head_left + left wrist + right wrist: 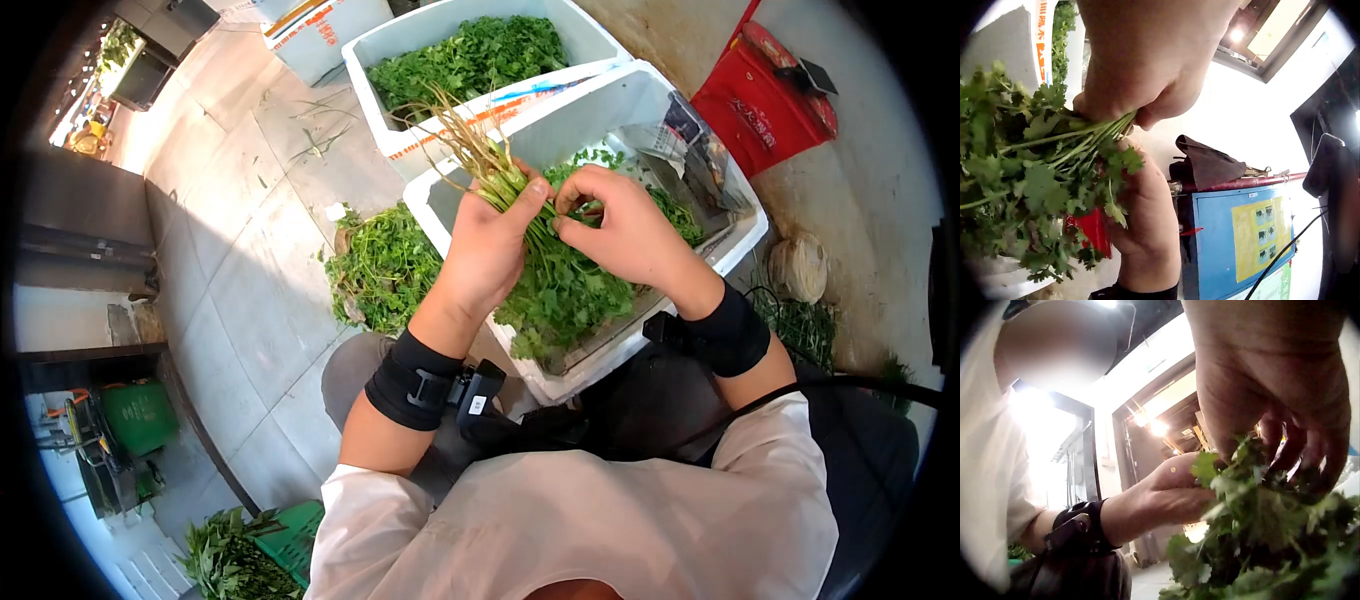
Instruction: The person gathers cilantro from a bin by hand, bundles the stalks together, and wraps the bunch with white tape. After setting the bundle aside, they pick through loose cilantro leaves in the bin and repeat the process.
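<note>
- Left hand (488, 245): gripping leafy green bunch with pale roots (565, 290), over near white foam box (595, 370).
- Right hand (628, 228): fingers curled narrow at stems; cannot tell if pinching.
- Step, seemingly: picking over stems; next move calls for steady left grip.
- Near box: loose greens (680, 215), printed paper (668, 150).
- Far white foam box (398, 46): heaped greens.

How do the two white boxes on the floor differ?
The far box has leafy greens spread across it, while the near box shows more bare wall. A printed sheet lies against the near box's inside; none shows in the far box. A bunch is held over the near box, not the far box. Both are open-topped.
</note>
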`<state>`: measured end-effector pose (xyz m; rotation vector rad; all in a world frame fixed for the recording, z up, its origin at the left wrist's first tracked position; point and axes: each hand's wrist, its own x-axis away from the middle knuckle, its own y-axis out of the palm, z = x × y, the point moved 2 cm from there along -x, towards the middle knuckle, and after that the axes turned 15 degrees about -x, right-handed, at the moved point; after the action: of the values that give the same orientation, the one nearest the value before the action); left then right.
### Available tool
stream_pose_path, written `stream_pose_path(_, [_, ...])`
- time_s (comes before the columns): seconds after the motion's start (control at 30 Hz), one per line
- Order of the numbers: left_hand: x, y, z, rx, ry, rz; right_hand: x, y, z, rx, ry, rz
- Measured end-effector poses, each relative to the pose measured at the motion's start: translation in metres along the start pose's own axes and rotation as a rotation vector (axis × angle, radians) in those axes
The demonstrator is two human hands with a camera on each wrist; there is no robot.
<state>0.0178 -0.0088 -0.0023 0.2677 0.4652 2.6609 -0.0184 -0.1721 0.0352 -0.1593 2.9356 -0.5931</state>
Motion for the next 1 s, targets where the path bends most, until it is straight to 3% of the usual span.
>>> stream_pose_path(0.07, [-0.002,-0.004,0.003,-0.142,0.109,-0.024,-0.002,0.001,0.002,-0.03,0.043,-0.069])
stream_pose_path(0.17, [0.001,0.0,0.011,-0.286,0.173,0.007,-0.003,0.001,0.004,-0.031,0.019,-0.006])
stream_pose_path(0.2, [0.002,-0.001,0.009,-0.439,0.187,0.052,-0.003,0.002,0.008,0.016,-0.042,-0.006])
stream_pose_path(0.27, [-0.002,0.009,0.0,-0.42,0.284,0.129,-0.004,-0.007,0.015,0.171,-0.14,-0.018])
stream_pose_path(0.3, [0.005,-0.003,0.005,-0.645,0.349,0.153,-0.006,0.004,0.012,0.125,-0.169,-0.002])
stream_pose_path(0.37, [0.007,0.005,0.008,-0.571,0.23,0.195,-0.005,0.006,0.014,-0.036,-0.179,-0.014])
stream_pose_path(0.4, [0.018,-0.009,0.014,-0.713,0.194,0.262,-0.011,0.025,0.013,-0.088,-0.157,-0.062])
stream_pose_path(0.43, [0.001,0.018,-0.002,-0.703,0.214,0.205,0.007,-0.002,0.021,0.022,-0.165,0.033])
stream_pose_path(0.47, [0.007,-0.011,-0.005,-0.712,0.172,0.22,0.0,0.017,0.015,-0.028,-0.149,0.006])
stream_pose_path(0.5, [0.005,-0.029,-0.006,-0.667,0.176,0.226,-0.013,0.031,0.025,-0.007,-0.225,0.038])
stream_pose_path(0.53, [-0.017,0.008,-0.009,-0.554,0.117,0.266,-0.013,0.003,0.04,0.03,-0.186,0.092])
stream_pose_path(0.57, [-0.015,0.005,0.001,-0.45,0.041,0.316,-0.021,0.004,0.028,0.047,-0.183,0.052])
stream_pose_path(0.63, [-0.039,0.0,-0.014,-0.461,0.084,0.298,-0.027,-0.009,0.046,0.009,-0.232,0.11])
stream_pose_path(0.67, [-0.022,0.008,-0.023,-0.372,0.116,0.205,-0.006,-0.004,0.035,0.103,-0.166,0.12])
stream_pose_path(0.73, [-0.013,0.007,-0.011,-0.515,0.157,0.338,-0.011,0.003,0.031,0.041,-0.178,0.101])
stream_pose_path(0.83, [-0.021,0.008,-0.015,-0.64,0.202,0.377,-0.015,-0.012,0.044,-0.042,-0.24,0.143])
stream_pose_path(0.9, [-0.038,-0.013,-0.021,-0.8,0.129,0.267,-0.023,-0.024,0.05,-0.069,-0.211,0.017])
stream_pose_path(0.93, [-0.031,0.016,-0.012,-0.85,0.227,0.334,-0.027,-0.03,0.057,-0.059,-0.21,0.014])
stream_pose_path(0.97, [-0.012,0.052,0.005,-0.811,0.177,0.392,-0.029,-0.031,0.065,-0.061,-0.213,-0.003])
stream_pose_path(1.0, [-0.021,0.044,-0.004,-0.811,0.211,0.359,-0.029,-0.032,0.071,-0.103,-0.149,-0.032])
